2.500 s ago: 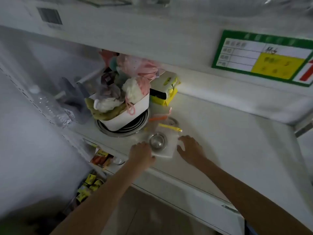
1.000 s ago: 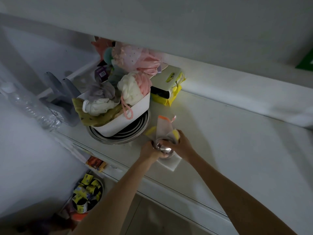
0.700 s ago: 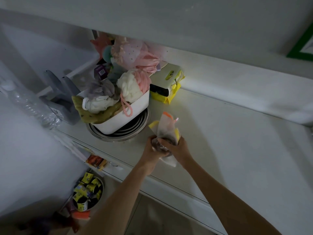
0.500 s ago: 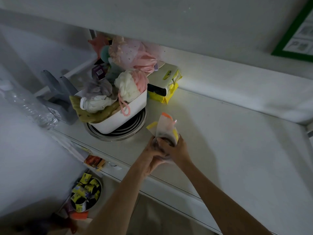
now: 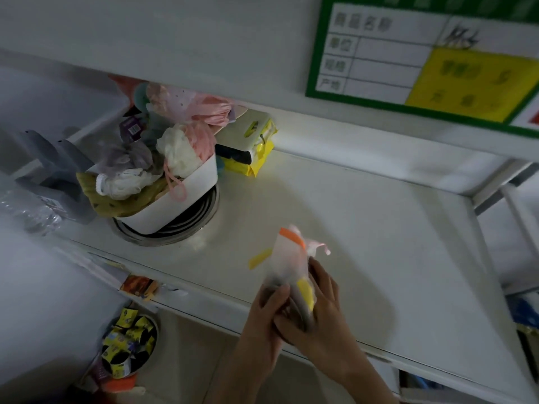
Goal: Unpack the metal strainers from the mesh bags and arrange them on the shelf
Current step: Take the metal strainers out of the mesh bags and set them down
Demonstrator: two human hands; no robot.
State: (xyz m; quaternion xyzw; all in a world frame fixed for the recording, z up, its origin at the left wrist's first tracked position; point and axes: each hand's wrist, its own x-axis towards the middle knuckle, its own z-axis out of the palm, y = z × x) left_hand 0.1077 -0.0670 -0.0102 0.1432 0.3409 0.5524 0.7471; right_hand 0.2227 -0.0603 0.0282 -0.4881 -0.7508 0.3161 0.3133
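Observation:
Both my hands hold a bundle of white mesh bags with orange and yellow trim just above the front part of the white shelf. My left hand grips the bundle's lower left side. My right hand cups it from the right. A dark metal strainer rim shows between my palms, mostly hidden by bag and fingers. The bags are blurred.
A white tub full of bath sponges sits on stacked metal rings at the shelf's left. Yellow packets lie behind it. A green price label hangs on the shelf above. A bin of small packets stands below.
I lifted the bagged strainer off the shelf with both hands and brought it toward the front edge. The camera swung right, bringing the price label into view.

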